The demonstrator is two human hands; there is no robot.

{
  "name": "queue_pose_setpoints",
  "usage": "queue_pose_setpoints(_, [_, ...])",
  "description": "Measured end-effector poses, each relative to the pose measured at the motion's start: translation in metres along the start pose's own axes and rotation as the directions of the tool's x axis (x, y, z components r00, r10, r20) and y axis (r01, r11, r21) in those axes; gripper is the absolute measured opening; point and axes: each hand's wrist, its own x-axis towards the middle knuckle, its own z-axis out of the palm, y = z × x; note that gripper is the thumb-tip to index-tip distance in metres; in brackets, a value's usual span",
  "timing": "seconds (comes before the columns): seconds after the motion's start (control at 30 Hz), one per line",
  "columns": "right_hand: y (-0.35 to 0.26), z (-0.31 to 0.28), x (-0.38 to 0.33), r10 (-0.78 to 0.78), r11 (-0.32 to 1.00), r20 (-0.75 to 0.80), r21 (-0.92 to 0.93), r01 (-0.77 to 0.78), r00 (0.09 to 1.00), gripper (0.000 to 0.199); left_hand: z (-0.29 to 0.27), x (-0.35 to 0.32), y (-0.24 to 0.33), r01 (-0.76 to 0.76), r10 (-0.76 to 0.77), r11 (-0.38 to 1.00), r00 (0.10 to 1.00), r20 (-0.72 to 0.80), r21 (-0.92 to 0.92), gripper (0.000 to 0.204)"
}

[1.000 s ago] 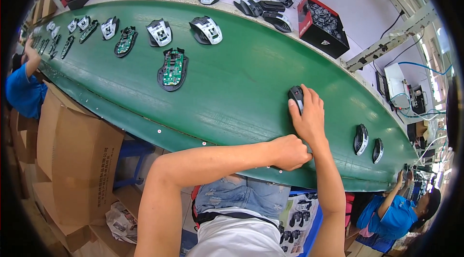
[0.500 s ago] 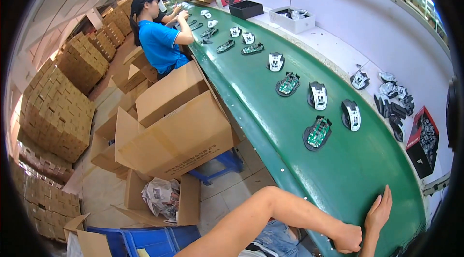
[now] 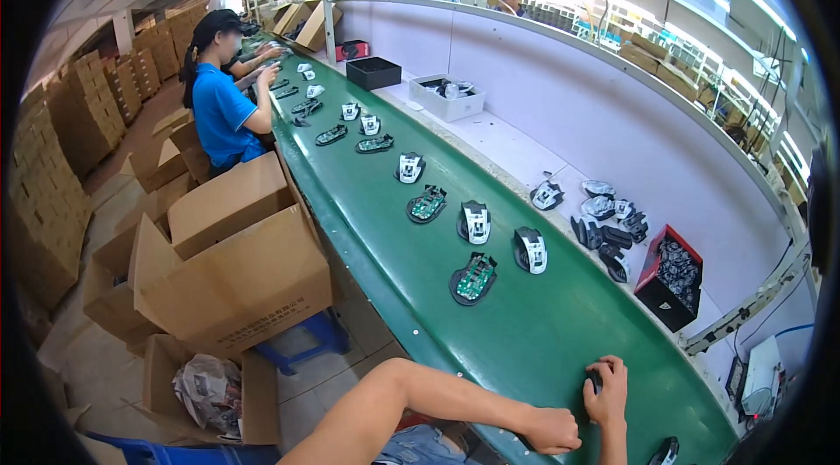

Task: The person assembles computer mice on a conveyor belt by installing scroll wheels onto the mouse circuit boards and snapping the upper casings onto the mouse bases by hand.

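My left hand (image 3: 553, 430) is a closed fist by the near edge of the green conveyor belt (image 3: 394, 264); its palm side is hidden. Just right of it, my right hand (image 3: 609, 395) curls over a black mouse part (image 3: 595, 380), mostly covered by the fingers. Farther up the belt lie a mouse base with a green circuit board (image 3: 474, 279) and a white-and-black mouse shell (image 3: 530, 251). Another shell (image 3: 475, 223) and base (image 3: 426, 204) lie beyond them, with several more up the line. At the lower edge, another dark mouse part (image 3: 665, 451) shows partly.
Along the right ledge are loose mouse shells (image 3: 604, 202), a red-and-black box of small parts (image 3: 669, 277), a white tray (image 3: 446, 97) and a black box (image 3: 374, 73). Cardboard cartons (image 3: 232, 277) stand left of the belt. A person in a blue shirt (image 3: 219, 111) works farther up.
The view has swung right, so the belt's things appear farther left. My right hand, earlier stretched out with straight fingers, now curls over the black mouse part. My left hand stays a fist.
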Motion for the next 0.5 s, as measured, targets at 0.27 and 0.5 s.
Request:
queue_pose_setpoints(0.27, [0.023,-0.011,-0.014,0.228,0.971,0.125,-0.101,-0.216,0.966,0.015,-0.004,-0.002,0.003,0.02,-0.023,0.999,0.991,0.129,0.027,0.025])
queue_pose_setpoints(0.5, [0.022,-0.009,-0.02,0.105,0.911,0.036,-0.404,-0.081,0.994,0.039,-0.006,0.009,0.01,0.052,-0.048,0.999,0.987,0.153,-0.018,0.027])
